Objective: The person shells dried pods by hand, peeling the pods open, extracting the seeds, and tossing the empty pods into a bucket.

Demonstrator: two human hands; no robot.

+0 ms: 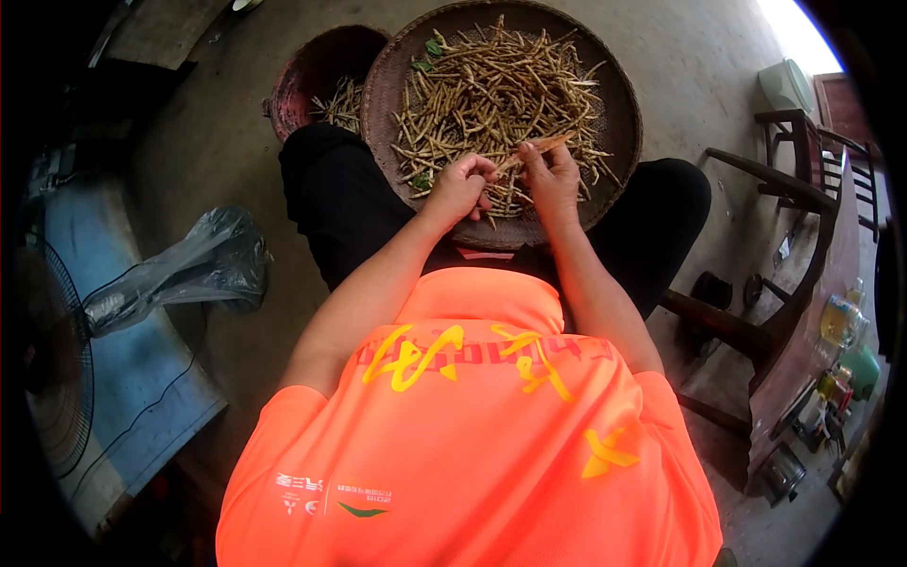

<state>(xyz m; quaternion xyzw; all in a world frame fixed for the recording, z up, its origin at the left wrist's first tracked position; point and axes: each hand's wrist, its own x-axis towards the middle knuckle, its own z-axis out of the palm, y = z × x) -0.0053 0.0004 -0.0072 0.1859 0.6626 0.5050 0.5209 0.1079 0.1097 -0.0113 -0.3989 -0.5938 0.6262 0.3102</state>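
Note:
A round woven tray (pixel 376 123) rests between my knees, heaped with dry, brownish bean pods (pixel 501 85) and a few green leaves (pixel 434 45). Over its near part, my right hand (pixel 553 184) pinches a split, pale tan pod (pixel 550 142) between thumb and fingers. Close beside it on the left, my left hand (pixel 460 191) has its fingers curled near the pod's lower end. Whatever lies within those curled fingers is hidden.
Left of the tray stands a reddish bucket (pixel 293 85) with some pods inside. A clear plastic bag (pixel 203 260) and a fan (pixel 57 359) are at the left. To the right are a wooden chair (pixel 794 132), a pale green bucket (pixel 786 87) and a table with bottles (pixel 839 321).

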